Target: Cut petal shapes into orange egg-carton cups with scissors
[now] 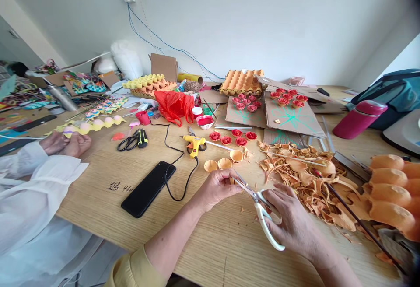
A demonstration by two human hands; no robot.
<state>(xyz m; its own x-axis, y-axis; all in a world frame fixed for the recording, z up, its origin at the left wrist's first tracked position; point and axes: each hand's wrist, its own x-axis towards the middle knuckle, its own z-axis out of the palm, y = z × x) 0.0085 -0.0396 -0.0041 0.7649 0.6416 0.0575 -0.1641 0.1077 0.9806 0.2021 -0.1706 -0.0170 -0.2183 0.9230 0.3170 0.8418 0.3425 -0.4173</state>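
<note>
My right hand is closed on the white handles of a pair of scissors, whose blades point up and left. My left hand pinches a small orange piece at the blades, mostly hidden by the fingers. Just beyond my left hand stand orange cups in a row. Red paper-like flowers lie behind them, beside a yellow glue gun. Orange scraps are heaped to the right of the scissors.
A black phone and the glue gun's cable lie left of my hands. Orange egg cartons and a pink bottle stand right. Cardboard sheets bear red flowers. At the left, another person's hands hold a yellow carton strip.
</note>
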